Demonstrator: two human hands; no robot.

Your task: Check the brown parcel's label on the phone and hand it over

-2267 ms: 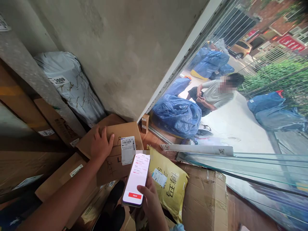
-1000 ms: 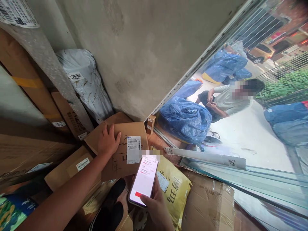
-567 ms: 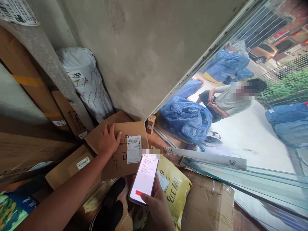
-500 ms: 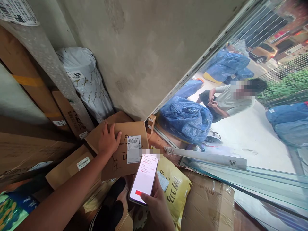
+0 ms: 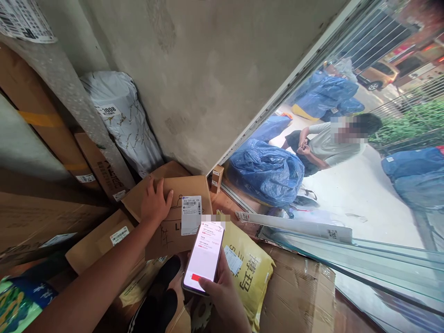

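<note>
My left hand [image 5: 156, 202] lies with fingers spread on top of a brown cardboard box [image 5: 173, 192]. A white shipping label [image 5: 191, 214] with a barcode is stuck on that box, beside dark printed letters. In my right hand [image 5: 222, 286] is a smartphone [image 5: 202, 256] with a lit white screen. My right thumb rests at the red button low on the screen, and the other fingers are mostly hidden behind the phone. Just right of the phone lies a yellow parcel bag [image 5: 251, 268] with dark printed characters.
Cartons [image 5: 52, 203] and tall wrapped parcels [image 5: 120, 118] lean along the left wall. A small upright box [image 5: 217, 179] and a long white tube [image 5: 294, 225] lie by the glass door [image 5: 347, 259]. Outside, a person [image 5: 329, 143] sits near blue bags [image 5: 267, 171].
The phone and my right hand have shifted slightly left and down over the box. My left hand stays spread on the box. The whole view has moved a little.
</note>
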